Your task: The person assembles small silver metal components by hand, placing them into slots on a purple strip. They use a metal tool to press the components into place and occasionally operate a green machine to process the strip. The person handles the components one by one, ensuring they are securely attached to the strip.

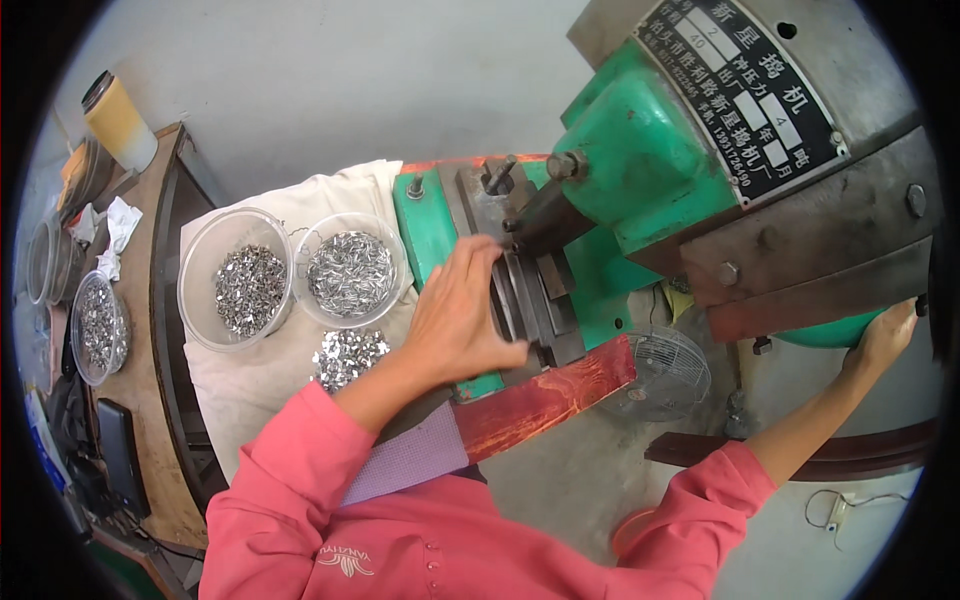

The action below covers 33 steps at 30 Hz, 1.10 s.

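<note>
My left hand (455,320) reaches over the steel die (535,300) on the bed of a green press (640,150). Its thumb stands apart from the fingers, whose tips are beside the dark ram (545,220). I make out no part between them. On the far right, my right hand (882,338) is closed at the edge of a green, wheel-like press part (825,332); some of its fingers are hidden. Left of the press are a tub of small metal pieces (235,335), a bowl of slim silvery parts (350,318) and a loose heap of shiny pieces (350,358).
Pale cloth (215,390) covers the table beside the press. A wooden desk (150,350) at the left bears another bowl of metal pieces (100,375), a yellow tumbler (122,125) and a black phone-like object (122,455). A fan (660,372) stands below the red-painted board (550,395).
</note>
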Motion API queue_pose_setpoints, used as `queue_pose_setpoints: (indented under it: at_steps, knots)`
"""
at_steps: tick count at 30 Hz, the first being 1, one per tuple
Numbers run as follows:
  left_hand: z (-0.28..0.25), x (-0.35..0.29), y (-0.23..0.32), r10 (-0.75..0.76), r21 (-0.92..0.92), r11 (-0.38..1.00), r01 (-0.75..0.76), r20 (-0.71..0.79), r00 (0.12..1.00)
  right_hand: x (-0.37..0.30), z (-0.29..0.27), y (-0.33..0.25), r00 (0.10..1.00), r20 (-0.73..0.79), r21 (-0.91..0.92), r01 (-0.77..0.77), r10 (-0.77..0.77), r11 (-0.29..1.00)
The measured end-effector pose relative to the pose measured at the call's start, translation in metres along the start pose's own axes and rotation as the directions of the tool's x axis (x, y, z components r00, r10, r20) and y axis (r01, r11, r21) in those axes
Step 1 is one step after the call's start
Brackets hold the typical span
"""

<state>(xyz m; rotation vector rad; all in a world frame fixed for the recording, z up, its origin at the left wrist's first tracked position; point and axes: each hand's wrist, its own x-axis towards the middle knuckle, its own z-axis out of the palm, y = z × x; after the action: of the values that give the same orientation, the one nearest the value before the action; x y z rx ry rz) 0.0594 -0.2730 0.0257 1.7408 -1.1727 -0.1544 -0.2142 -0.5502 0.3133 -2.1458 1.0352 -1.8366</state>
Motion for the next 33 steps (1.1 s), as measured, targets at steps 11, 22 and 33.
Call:
queue_pose_setpoints:
  at_steps: [11,22,33]
  knots:
    - [0.003,-0.026,0.014,-0.016,-0.034,0.999,0.017,0.007,1.0,-0.044,0.027,-0.014,0.991,-0.082,0.254,-0.082,0.106,0.964]
    - [0.0,-0.028,0.003,0.021,-0.126,0.992,-0.013,0.06,0.998,-0.297,0.123,-0.018,0.818,0.565,-0.066,0.178,-0.111,0.982]
    - [0.002,-0.016,0.005,0.003,-0.133,0.991,0.019,0.163,0.987,-0.298,0.131,-0.007,0.58,0.815,0.193,-0.252,-0.011,0.948]
